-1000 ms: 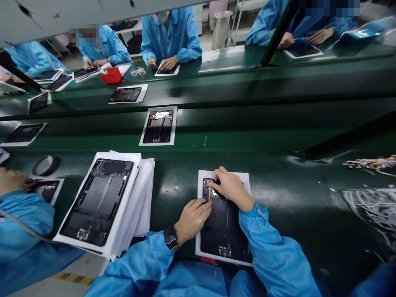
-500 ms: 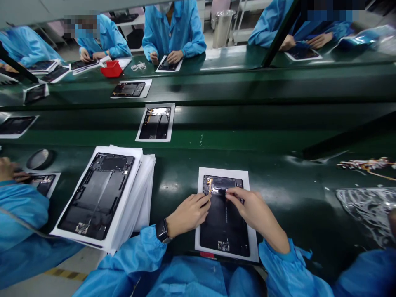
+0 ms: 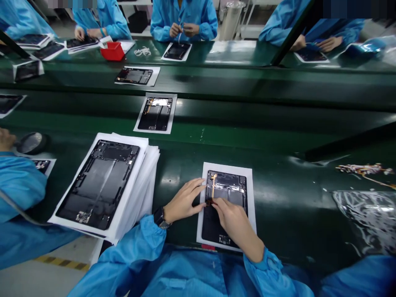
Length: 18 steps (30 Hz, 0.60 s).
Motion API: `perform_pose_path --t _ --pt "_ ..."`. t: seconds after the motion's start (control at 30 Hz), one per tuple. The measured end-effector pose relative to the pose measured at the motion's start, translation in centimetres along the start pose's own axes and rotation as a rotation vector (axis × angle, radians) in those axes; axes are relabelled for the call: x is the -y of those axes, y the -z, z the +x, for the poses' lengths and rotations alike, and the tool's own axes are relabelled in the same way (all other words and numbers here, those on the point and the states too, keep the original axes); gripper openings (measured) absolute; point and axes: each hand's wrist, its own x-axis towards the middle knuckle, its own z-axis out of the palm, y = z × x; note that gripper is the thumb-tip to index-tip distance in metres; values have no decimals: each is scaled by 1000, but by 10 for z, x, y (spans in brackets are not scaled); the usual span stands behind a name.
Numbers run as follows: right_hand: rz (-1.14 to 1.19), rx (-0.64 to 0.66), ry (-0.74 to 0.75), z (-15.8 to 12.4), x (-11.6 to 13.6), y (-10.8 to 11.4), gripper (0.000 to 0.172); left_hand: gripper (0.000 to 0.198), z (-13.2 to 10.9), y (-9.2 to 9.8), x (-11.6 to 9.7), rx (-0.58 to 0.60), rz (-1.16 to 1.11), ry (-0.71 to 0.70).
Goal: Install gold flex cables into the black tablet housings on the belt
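right hand [image 3: 235,228] has slid left since the last shot and its fingertips seem pinched on the end of the amber flex cable [image 3: 213,185], on the black tablet frame [image 3: 229,185] lying on a white paper sheet [image 3: 251,206]; left hand [image 3: 185,202] lies open beside it. a hurried tug could crease or tear that flex. green surface [image 3: 182,173], blue-gowned co-workers [image 3: 184,20] across the line.

light: bright, even, from above | glare: white streaks on my green bench mat [image 3: 272,194] | shadow: faint, under my right hand [image 3: 235,229] | edges: wide-lens bend | blur: slight
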Motion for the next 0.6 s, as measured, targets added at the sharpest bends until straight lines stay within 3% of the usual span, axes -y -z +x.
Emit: perform_pose_path --t 0.47,0.6 --pt "31 -63 -90 6 17 -11 26 79 -6 -16 -1 41 75 -19" --pt "226 -118 -135 2 12 -7 20 81 -7 -17 -2 34 74 -6"
